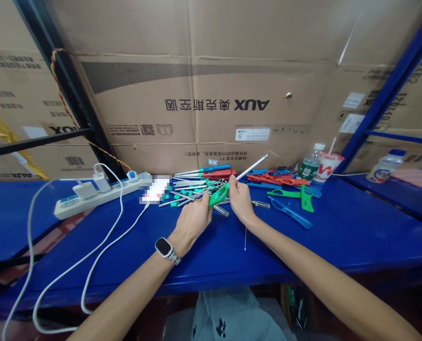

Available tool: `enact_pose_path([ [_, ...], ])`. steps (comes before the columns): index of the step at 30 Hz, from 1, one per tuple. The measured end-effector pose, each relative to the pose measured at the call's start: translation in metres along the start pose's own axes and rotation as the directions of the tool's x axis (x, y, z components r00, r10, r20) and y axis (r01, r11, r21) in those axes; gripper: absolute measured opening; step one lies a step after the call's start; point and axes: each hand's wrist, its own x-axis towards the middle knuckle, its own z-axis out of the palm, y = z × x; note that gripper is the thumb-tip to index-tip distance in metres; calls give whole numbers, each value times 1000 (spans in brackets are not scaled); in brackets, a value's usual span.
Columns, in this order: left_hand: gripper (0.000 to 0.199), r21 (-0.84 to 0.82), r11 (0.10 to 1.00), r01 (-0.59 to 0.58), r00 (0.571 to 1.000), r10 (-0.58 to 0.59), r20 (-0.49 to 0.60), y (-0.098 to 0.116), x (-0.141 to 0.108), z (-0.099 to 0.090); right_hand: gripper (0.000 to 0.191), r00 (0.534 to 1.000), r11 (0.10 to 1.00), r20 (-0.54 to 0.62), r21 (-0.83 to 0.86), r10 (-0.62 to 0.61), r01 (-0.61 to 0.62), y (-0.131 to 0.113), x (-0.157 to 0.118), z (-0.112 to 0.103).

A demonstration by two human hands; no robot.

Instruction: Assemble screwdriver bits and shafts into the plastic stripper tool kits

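My left hand [194,218] is closed round the green handle of a long-necked lighter [218,195]. At the handle's front end my right hand [241,201] is pinched where the metal tube [254,166] begins; the tube points up and to the right. Beneath and behind both hands lies a heap of loose metal tubes [188,184] with small teal pieces among them. Clear plastic pieces [260,204] lie near my right hand. To the right are orange handle shells [280,178], green handle shells [306,198] and a blue handle shell [291,213].
A white power strip [102,195] with chargers and looping cables lies left on the blue table [211,255]. A phone [155,189] is beside the heap. At right stand a green-labelled bottle [311,163], a drink cup [327,166] and a blue-capped bottle [386,166]. Cardboard boxes [214,80] wall the back.
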Motion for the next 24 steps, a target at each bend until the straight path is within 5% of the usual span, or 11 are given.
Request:
enact_pose_path([
  [4, 22, -50, 999, -16, 1000, 15, -16, -8, 0, 2, 65, 997, 999, 67, 18, 46, -47, 7, 0, 2],
  [8, 16, -271, 960, -77, 995, 58, -79, -16, 6, 10, 62, 990, 990, 133, 121, 52, -68, 11, -4, -2],
  [13, 22, -614, 756, -229, 971, 130, -202, -15, 12, 25, 34, 940, 975, 293, 187, -174, 122, 8, -21, -4],
  [16, 28, -647, 681, -342, 939, 230, -254, -11, 9, 25, 26, 908, 961, 318, 145, -272, 237, 7, -26, -2],
  [19, 25, -548, 737, -396, 917, 281, -285, -11, 3, 15, 23, 918, 964, 306, 160, -253, 213, 7, -24, -5],
  [22, 22, -428, 766, -480, 843, 268, -466, -21, -1, 1, 28, 932, 973, 323, 209, -163, 98, 7, -20, -14],
  [24, 34, -359, 744, -563, 720, 229, -655, -29, -3, -5, 29, 915, 983, 387, 181, -111, 42, 6, -21, -21],
])
